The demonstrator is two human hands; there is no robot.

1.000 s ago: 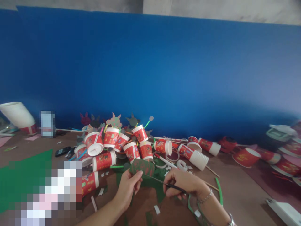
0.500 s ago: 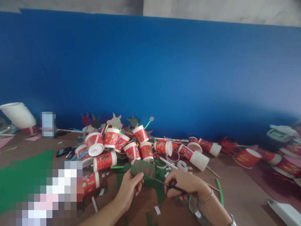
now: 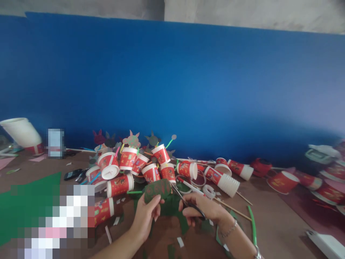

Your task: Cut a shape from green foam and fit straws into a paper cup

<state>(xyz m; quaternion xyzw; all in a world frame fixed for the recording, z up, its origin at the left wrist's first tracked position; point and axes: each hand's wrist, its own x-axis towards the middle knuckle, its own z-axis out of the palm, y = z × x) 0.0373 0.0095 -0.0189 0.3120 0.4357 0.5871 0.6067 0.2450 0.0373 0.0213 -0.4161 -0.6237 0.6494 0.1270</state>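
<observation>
My left hand [image 3: 147,212] is closed, thumb on top, on a piece of dark green paper [image 3: 157,190] with reddish marks drawn on it. My right hand [image 3: 198,208] grips scissors [image 3: 198,212] by their black handles. Their metal blades are spread a little and point up and left, at the right edge of the paper. Whether they touch it I cannot tell. Under both hands lie green paper scraps [image 3: 184,222] and a small white scrap [image 3: 180,241].
Several red paper cups [image 3: 120,184] with straws and paper animal heads lie heaped beyond my hands. A cup stack [image 3: 222,181], a tape roll [image 3: 209,191] and a wooden stick [image 3: 234,208] lie to the right. A green sheet [image 3: 40,194] covers the left side. Behind stands a blue wall [image 3: 172,90].
The green paper has shifted slightly left and turned in my left hand. My right hand has come left with the scissors, whose blades now stand further apart and more steeply angled.
</observation>
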